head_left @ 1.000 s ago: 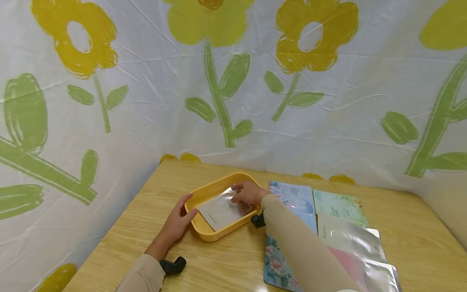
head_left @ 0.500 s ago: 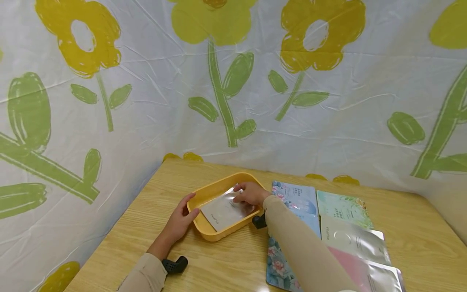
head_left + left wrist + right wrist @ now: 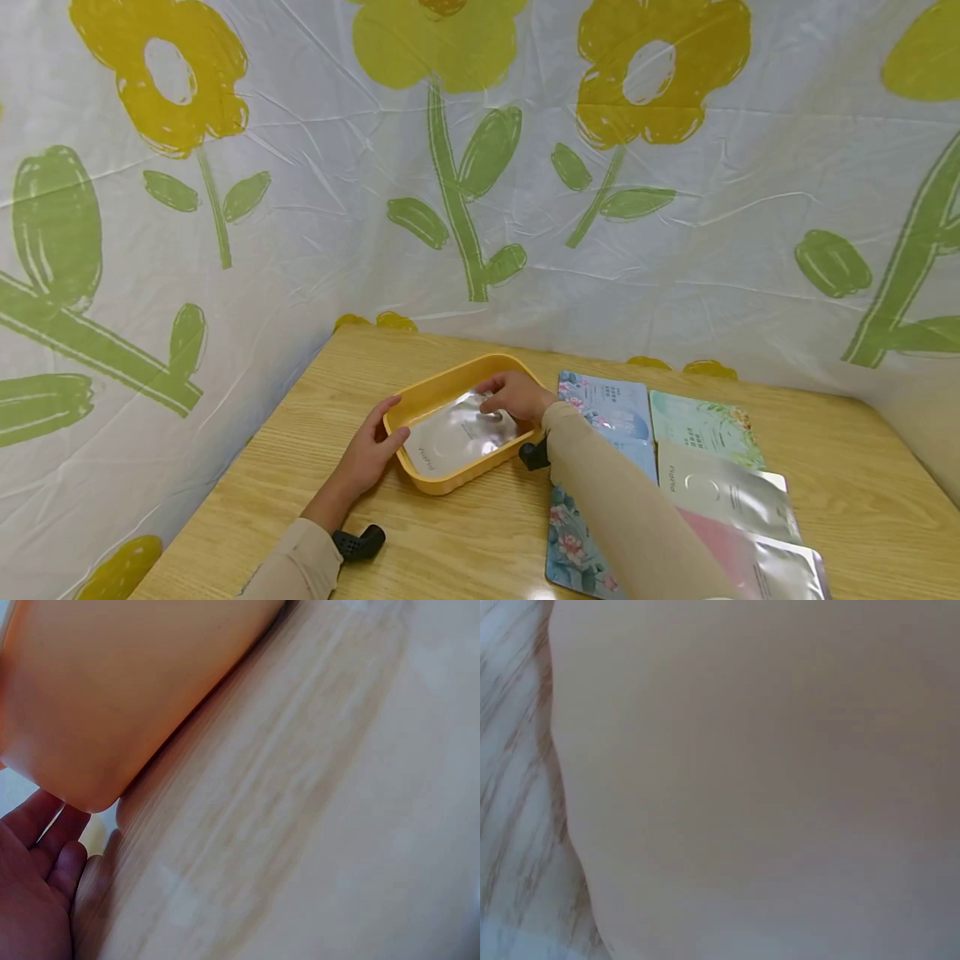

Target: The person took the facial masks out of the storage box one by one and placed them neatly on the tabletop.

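In the head view a shallow yellow tray [image 3: 442,483] stands tilted across the table's middle. A silver-white sheet mask packet [image 3: 450,437] lies flat inside it. My left hand [image 3: 365,454] grips the tray's left end, thumb over the rim and fingers along the outer wall. In the left wrist view the fingers [image 3: 67,821] of that hand meet the tray's outside corner [image 3: 112,742]. Bent over the packet's far right end, my right hand [image 3: 517,396] touches it with loosely curved fingers, partly hiding it. A beige sleeve [image 3: 742,780] fills most of the right wrist view.
Right of the tray lie flat mask packets: blue floral ones [image 3: 607,404], a green one [image 3: 705,425], a silver one [image 3: 723,487] and a pink-and-silver one [image 3: 750,546]. My right forearm crosses above some. A flower-printed cloth [image 3: 322,208] hangs behind the wooden table [image 3: 465,542].
The packet has slid left and toward me within the tray and now lies flatter. My right hand has shifted only slightly; the left hand keeps its place at the tray.
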The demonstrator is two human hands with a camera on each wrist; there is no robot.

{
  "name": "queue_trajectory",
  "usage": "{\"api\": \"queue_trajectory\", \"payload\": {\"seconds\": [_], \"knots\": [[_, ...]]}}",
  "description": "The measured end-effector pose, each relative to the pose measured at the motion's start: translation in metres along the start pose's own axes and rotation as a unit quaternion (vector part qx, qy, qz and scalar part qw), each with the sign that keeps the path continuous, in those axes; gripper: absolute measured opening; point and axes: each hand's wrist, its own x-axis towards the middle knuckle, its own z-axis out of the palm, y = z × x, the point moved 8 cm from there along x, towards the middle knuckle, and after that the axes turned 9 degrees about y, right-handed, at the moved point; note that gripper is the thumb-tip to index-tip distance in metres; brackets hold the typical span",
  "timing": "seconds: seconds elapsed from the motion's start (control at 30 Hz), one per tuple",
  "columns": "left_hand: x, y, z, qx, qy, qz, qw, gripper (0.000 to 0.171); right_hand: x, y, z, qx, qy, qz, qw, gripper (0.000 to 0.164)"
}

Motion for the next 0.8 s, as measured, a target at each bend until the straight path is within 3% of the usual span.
{"api": "queue_trajectory", "payload": {"seconds": [0.3, 0.57, 0.8], "knots": [[0.000, -0.002, 0.001, 0.000, 0.001, -0.016, 0.9999, 0.057, -0.009, -0.017, -0.004, 0.063, -0.037, -0.027, 0.997, 0.032], [0.000, -0.002, 0.001, 0.000, -0.002, -0.019, 0.9998, 0.057, -0.018, -0.033, -0.002, 0.052, -0.061, -0.067, 0.994, 0.029], [0.000, 0.000, 0.001, 0.005, 0.000, -0.014, 0.9999, 0.057, -0.031, -0.046, 0.008, 0.006, -0.102, -0.101, 0.990, 0.033]]}}
